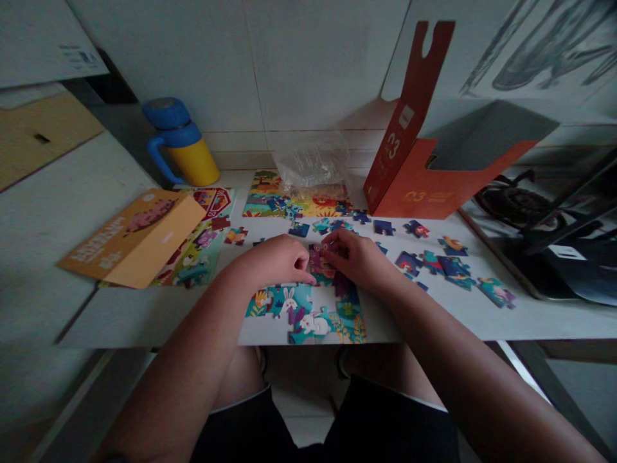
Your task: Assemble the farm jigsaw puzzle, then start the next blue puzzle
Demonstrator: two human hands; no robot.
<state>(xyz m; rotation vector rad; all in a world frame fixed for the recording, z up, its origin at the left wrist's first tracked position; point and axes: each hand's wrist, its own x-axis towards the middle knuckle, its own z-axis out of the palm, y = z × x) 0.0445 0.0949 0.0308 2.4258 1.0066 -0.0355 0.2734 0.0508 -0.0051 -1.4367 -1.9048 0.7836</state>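
Note:
A partly joined jigsaw puzzle (315, 321) with white rabbits and teal leaves lies at the table's front edge. Just above it is a purple and pink puzzle piece (318, 260), between my two hands. My left hand (284, 260) is closed, its fingers curled and its fingertips at the left and lower edge of that piece. From the other side, my right hand (354, 257) has thumb and fingers pinched on the piece's upper right. The fingers partly cover the piece and its neighbours, so whether it is joined cannot be made out.
Loose puzzle pieces (407, 262) are scattered to the right and behind my hands. An orange-red box (414, 190) stands open at the back right. Clear plastic (313, 167) lies on a picture sheet (263, 193). At left are a yellow box (139, 238) and a blue-yellow bottle (193, 157).

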